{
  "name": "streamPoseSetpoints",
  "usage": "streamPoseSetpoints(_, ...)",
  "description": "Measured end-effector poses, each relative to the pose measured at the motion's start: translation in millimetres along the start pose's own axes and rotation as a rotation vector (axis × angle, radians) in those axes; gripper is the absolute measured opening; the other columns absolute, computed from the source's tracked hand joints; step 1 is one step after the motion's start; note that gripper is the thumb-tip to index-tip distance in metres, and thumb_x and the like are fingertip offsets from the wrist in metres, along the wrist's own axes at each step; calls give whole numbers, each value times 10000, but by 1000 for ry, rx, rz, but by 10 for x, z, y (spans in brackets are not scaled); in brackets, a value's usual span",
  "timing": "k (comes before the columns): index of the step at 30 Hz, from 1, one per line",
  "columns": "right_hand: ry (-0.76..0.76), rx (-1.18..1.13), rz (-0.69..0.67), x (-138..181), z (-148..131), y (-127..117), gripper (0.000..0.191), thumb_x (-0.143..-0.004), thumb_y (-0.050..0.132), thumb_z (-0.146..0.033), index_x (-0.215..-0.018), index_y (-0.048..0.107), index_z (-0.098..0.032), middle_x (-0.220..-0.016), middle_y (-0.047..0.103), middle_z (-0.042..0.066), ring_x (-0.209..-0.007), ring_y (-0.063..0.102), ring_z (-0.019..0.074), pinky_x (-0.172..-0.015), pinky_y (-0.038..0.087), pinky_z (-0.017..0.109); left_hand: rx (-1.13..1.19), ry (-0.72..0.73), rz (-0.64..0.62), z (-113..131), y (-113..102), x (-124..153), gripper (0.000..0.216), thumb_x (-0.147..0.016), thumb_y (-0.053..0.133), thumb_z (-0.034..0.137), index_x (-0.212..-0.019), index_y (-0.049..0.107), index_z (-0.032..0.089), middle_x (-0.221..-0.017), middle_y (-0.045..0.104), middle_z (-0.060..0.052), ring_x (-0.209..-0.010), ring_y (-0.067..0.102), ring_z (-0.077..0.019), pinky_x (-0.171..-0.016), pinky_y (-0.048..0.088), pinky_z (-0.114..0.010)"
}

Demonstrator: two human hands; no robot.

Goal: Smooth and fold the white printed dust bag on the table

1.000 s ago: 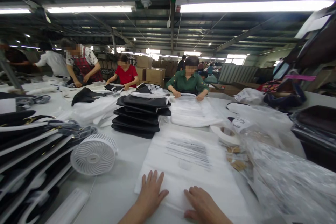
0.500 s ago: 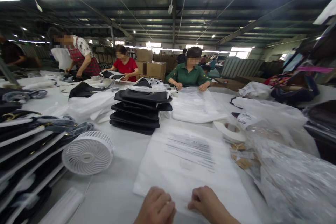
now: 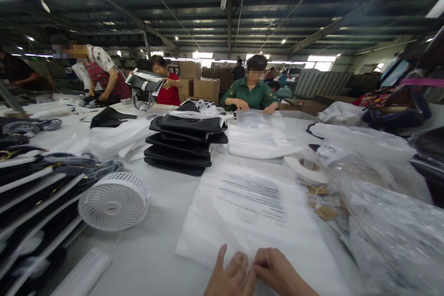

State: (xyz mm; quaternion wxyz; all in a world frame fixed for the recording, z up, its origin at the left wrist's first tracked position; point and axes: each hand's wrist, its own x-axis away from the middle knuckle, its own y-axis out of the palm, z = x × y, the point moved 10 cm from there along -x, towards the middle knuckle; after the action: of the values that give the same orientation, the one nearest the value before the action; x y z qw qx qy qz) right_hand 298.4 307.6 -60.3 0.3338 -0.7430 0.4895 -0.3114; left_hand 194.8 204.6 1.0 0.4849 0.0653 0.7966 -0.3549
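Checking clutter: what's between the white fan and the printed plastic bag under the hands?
Head view: only bare table between white fan and printed plastic bag.

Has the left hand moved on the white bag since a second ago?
Yes. The left hand slid right along the white bag, away from the fan, meeting the right hand.

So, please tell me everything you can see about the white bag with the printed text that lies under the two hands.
The white bag lies flat on the pale table, straight before the person. It looks like thin, slightly see-through plastic or soft fabric, with a block of dark printed lines on its upper half, too small to read. Soft folds run across it. At its near edge the left hand and right hand meet and pinch the material. More sheets seem stacked beneath it.
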Motion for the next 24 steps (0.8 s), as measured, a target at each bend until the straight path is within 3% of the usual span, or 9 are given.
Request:
streamPoseSetpoints(3, -33, -24, -14, 33, -51, -7, 187, -692, 509, -302, -574, 605, -193, -654, 630, 18, -645, 539, 150, -602, 360, 265, -69, -139, -120, -131, 144, 69, 396, -795, 560, 539, -1036, 623, 231, -849, 710, -49, -866, 589, -244, -816, 411, -455)
streamPoseSetpoints(6, -48, -23, -9, 59, -91, -23, 209, -725, 488, -315, -621, 634, -206, -703, 651, 25, -699, 562, 166, -643, 380, 275, -28, -126, 37, -32, -14, -28, 167, -800, 571, 323, -915, 646, 228, -705, 661, -5, -670, 551, -182, -725, 396, -388)
streamPoseSetpoints(8, -51, -27, -9, 69, -103, -9, 210, -727, 466, -287, -644, 645, -216, -733, 666, 22, -730, 574, 169, -666, 387, 277, 45, -20, 177, 118, -160, -117, 114, -800, 537, 215, -823, 648, 216, -727, 660, 11, -715, 560, -160, -770, 389, -377)
streamPoseSetpoints(9, -46, -30, -7, 72, -98, 2, 199, -713, 464, -269, -635, 640, -218, -732, 668, 18, -731, 576, 167, -670, 389, 276, 65, 8, 189, 156, -172, -149, 134, -815, 514, 218, -802, 648, 208, -774, 674, 4, -788, 574, -165, -827, 383, -386)
streamPoseSetpoints(11, -17, -33, 12, 79, -61, 23, 152, -664, 478, -235, -603, 616, -214, -712, 666, 9, -709, 574, 160, -657, 384, 272, 35, -11, 90, 135, -58, -165, 190, -856, 481, 280, -850, 657, 209, -857, 694, -15, -930, 577, -201, -946, 340, -428)
streamPoseSetpoints(14, 71, -23, 77, 86, 56, 29, 63, -613, 537, -244, -579, 571, -203, -654, 649, 3, -637, 550, 157, -594, 342, 278, -55, -46, -97, 40, 171, -9, 232, -892, 473, 333, -1025, 642, 246, -874, 697, -24, -936, 577, -234, -1014, 280, -506)
streamPoseSetpoints(18, 161, -83, 119, 70, 204, 54, 155, -570, 636, -331, -568, 552, -201, -568, 598, -5, -567, 504, 158, -540, 307, 283, -28, -48, -272, -45, 381, 357, 285, -918, 460, 388, -1040, 633, 198, -989, 708, -70, -967, 600, -246, -953, 409, -530)
streamPoseSetpoints(21, 152, -175, 156, 47, 251, 50, 234, -651, 581, -423, -561, 525, -214, -561, 579, -6, -581, 515, 161, -555, 352, 283, 38, -42, -482, -54, 591, 684, 541, -912, 391, 570, -1194, 571, 145, -1195, 649, -161, -1059, 601, -285, -878, 515, -544)
streamPoseSetpoints(24, 234, -210, 359, 102, 389, -84, 362, -811, 381, -545, -653, 478, -234, -599, 594, 13, -607, 552, 181, -628, 406, 308, 45, -71, -549, -22, 697, 880, 597, -911, 369, 597, -1274, 532, 151, -1163, 661, -189, -1067, 611, -314, -839, 543, -594)
